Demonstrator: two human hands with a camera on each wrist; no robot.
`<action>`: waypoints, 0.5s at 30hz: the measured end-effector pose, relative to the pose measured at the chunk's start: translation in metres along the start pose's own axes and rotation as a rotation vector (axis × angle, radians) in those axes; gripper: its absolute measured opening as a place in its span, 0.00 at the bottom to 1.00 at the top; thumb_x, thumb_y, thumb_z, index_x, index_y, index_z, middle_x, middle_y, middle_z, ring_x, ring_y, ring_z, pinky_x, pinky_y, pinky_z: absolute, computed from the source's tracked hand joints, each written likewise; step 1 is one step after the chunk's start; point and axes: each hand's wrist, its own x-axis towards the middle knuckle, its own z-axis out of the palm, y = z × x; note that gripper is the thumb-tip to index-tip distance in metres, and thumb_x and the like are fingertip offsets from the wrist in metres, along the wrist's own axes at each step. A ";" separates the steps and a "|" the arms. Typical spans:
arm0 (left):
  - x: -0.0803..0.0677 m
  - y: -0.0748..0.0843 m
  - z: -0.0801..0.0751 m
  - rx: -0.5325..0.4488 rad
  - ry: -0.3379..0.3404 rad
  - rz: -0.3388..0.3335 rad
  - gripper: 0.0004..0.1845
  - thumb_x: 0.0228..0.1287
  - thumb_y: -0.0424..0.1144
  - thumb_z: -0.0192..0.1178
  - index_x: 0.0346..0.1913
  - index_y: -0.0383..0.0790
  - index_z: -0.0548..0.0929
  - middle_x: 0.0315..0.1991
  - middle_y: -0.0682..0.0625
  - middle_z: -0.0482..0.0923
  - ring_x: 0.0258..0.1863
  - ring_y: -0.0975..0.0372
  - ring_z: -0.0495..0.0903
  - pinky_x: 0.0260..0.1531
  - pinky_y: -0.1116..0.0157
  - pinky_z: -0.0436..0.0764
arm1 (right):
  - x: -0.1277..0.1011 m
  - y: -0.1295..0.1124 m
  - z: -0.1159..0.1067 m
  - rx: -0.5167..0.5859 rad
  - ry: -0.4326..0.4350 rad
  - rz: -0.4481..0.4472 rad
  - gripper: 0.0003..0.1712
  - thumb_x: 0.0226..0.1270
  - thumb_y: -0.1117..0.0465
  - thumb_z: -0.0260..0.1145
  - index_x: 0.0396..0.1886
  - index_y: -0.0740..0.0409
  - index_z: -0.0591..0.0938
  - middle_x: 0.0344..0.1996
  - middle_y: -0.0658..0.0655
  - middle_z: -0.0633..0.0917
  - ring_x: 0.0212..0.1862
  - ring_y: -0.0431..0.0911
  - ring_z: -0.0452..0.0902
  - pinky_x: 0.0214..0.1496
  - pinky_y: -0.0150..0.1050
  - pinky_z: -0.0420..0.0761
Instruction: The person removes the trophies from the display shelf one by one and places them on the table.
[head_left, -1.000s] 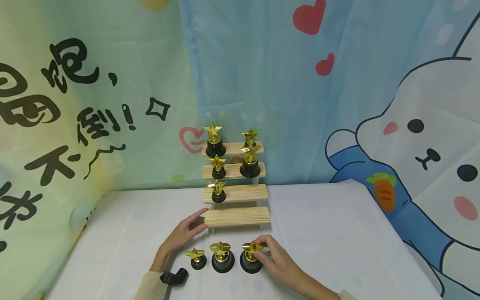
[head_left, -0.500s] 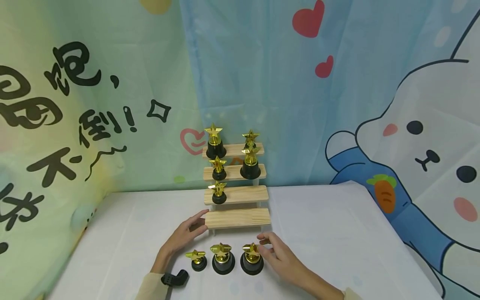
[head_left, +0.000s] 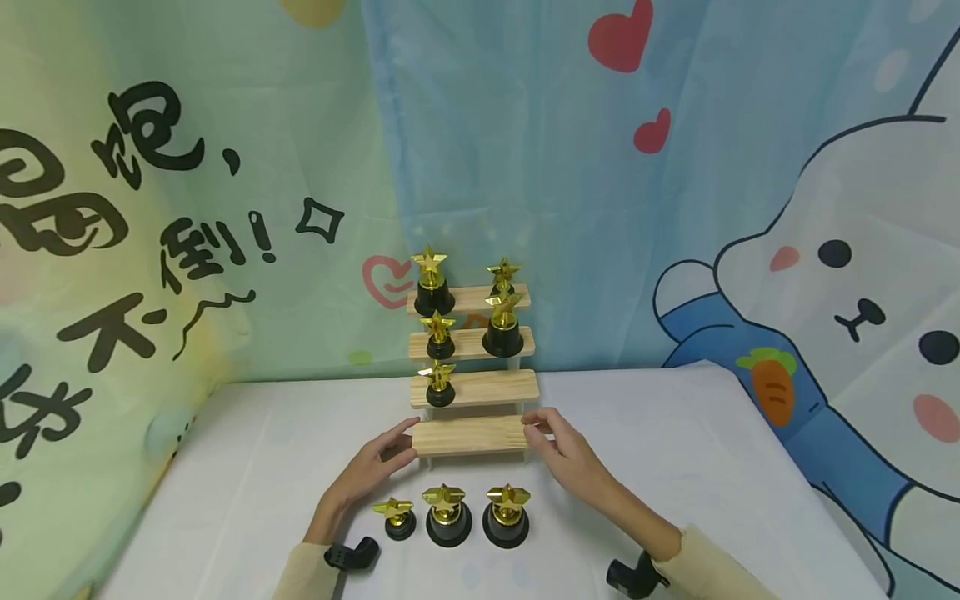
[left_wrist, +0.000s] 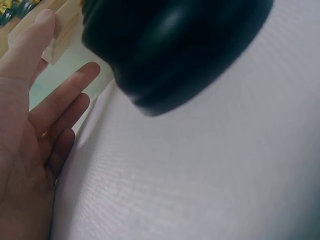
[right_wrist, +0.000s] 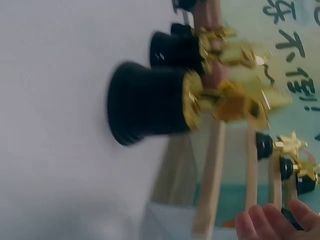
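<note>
Right hand [head_left: 567, 454] has left the large gold-star trophy on a black round base [head_left: 507, 517] and is now reaching up to the right end of the lowest pale wooden plank of the four-step display stand [head_left: 469, 435], fingers relaxed and fairly wide, tips touching the plank's edge, gripping nothing. Left hand [head_left: 369, 468] is resting at the plank's opposite end, thumb along the front edge, fingers loosely spread; the left wrist view is showing an open palm [left_wrist: 30, 145] with nothing in it. Stand is sitting between the two hands, just beyond the fingertips, on the white tablecloth [head_left: 675, 467]. Three gold-star trophies are standing in a row just nearer the person than both hands: a small one [head_left: 395, 517], a medium one [head_left: 447, 514], then the large one, upright and apart from each other. Five more trophies are occupying the upper three steps; the lowest step is bare. Risk, as I judge it: the stand looks light on thin clear legs, so uneven pressing from either side could be shifting or tipping it, toppling the trophies above. A sleeve or wrist drawing back could also be knocking over the row in front. Right wrist view is blurred.
</note>
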 end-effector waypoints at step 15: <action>0.003 -0.007 0.001 0.010 -0.001 0.020 0.31 0.65 0.54 0.61 0.71 0.63 0.66 0.56 0.49 0.81 0.59 0.55 0.78 0.64 0.48 0.70 | 0.056 -0.018 -0.003 0.006 -0.036 -0.075 0.23 0.78 0.51 0.49 0.60 0.63 0.73 0.53 0.59 0.80 0.56 0.52 0.76 0.59 0.50 0.77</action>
